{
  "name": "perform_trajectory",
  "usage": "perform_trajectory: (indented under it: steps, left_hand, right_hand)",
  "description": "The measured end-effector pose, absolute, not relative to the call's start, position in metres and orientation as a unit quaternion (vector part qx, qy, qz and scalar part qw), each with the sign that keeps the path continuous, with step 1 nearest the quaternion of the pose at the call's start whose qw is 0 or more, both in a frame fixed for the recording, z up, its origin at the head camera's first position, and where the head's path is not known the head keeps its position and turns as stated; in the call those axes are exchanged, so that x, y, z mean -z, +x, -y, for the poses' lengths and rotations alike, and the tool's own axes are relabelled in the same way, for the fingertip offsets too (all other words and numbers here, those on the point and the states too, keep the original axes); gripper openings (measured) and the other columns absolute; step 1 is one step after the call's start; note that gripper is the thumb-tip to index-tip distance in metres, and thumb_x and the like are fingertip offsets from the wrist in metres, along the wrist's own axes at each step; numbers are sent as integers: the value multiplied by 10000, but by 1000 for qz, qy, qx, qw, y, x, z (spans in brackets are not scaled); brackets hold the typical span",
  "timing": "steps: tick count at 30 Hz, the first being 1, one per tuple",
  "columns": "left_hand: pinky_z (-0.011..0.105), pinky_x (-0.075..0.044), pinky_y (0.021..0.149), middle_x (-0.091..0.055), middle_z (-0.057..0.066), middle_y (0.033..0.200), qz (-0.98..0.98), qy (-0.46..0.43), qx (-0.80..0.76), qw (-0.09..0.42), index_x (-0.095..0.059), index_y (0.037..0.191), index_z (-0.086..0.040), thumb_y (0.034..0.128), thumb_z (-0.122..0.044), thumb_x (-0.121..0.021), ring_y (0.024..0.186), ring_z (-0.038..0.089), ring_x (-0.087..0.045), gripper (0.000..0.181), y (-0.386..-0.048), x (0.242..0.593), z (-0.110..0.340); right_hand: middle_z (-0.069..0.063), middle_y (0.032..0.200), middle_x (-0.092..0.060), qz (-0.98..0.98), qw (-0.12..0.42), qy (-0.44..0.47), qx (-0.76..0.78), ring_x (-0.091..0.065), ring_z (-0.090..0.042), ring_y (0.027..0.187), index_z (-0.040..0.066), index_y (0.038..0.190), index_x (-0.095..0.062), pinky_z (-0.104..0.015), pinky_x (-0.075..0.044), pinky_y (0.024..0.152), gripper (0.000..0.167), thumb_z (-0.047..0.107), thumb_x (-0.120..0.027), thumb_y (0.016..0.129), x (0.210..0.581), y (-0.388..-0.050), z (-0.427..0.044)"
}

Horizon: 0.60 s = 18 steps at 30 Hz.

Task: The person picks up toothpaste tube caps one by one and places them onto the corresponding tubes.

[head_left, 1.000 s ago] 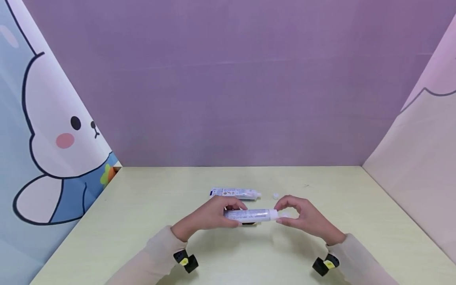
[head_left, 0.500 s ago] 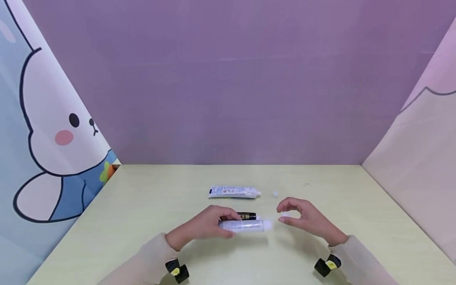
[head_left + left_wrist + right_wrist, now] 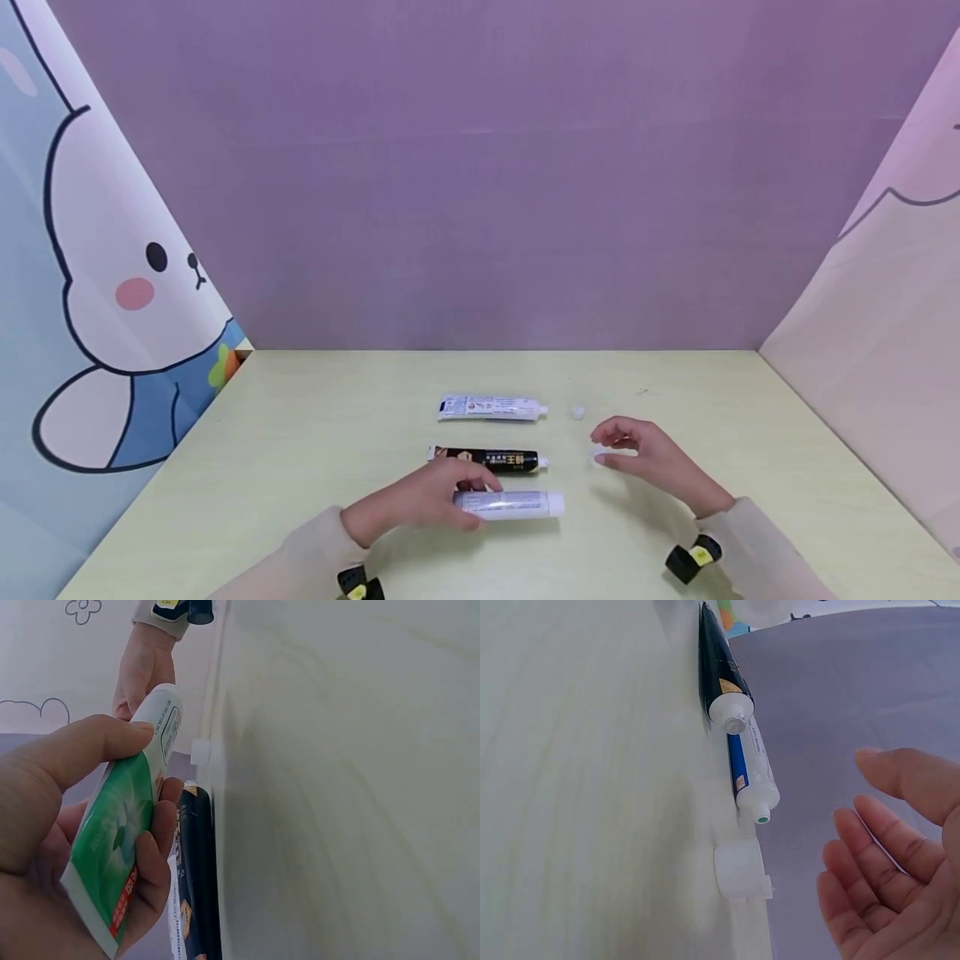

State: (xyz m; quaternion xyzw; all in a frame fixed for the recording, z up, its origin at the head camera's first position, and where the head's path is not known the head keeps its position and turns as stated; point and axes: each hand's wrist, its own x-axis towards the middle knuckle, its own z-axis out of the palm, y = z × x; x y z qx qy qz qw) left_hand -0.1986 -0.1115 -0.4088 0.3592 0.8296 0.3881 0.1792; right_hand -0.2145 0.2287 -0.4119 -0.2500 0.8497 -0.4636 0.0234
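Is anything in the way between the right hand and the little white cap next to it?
Nothing that shows. In the right wrist view there's just a gap between the right hand and the white cap on the table. The black tube lies off to one side, not between them.

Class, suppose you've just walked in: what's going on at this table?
A person's left hand holds a green and white tube. The right hand, fingers apart, holds nothing and is beside a white cap. A black tube and a white and blue tube lie uncapped on the table.
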Motion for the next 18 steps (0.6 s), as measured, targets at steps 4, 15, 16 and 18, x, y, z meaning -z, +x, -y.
perform_trajectory:
  steps: [4, 15, 16, 18]
  left_hand:
    - [199, -445, 738, -601, -115, 886, -825, 365, -390, 188, -663, 1076, -139, 706, -28, -757, 791, 6, -522, 398, -198, 413, 115]
    - [182, -448, 727, -591, -127, 878, -811, 388, -380, 216, -652, 1087, -127, 661, 40, -726, 773, -23, -517, 464, -192, 418, 117]
    - [182, -446, 731, -588, -130, 880, -813, 386, -378, 219, -651, 1088, -131, 660, 41, -726, 776, -22, -517, 467, -191, 417, 118]
    - [182, -442, 739, -586, -135, 886, -813, 387, -375, 222, -649, 1090, -135, 658, 39, -728, 785, -23, -516, 473, -191, 416, 118]
  right_hand:
    - [-139, 1009, -623, -849, 46, -227, 475, -583, -236, 927, -44, 1061, -598, -244, -464, 835, 289, 143, -682, 857, 415, -217, -230]
    - [-155, 1062, -622, -854, 52, -210, 473, -575, -313, 1004, -34, 1094, -598, -262, -462, 871, 297, 118, -682, 853, 420, -221, -234]
    - [-156, 1072, -620, -856, 54, -210, 470, -573, -314, 1013, -32, 1100, -597, -263, -461, 875, 304, 124, -683, 854, 420, -222, -235]
    - [-171, 1089, -613, -855, 60, -208, 471, -565, -327, 1025, -35, 1111, -592, -277, -459, 882, 316, 128, -682, 855, 420, -223, -236]
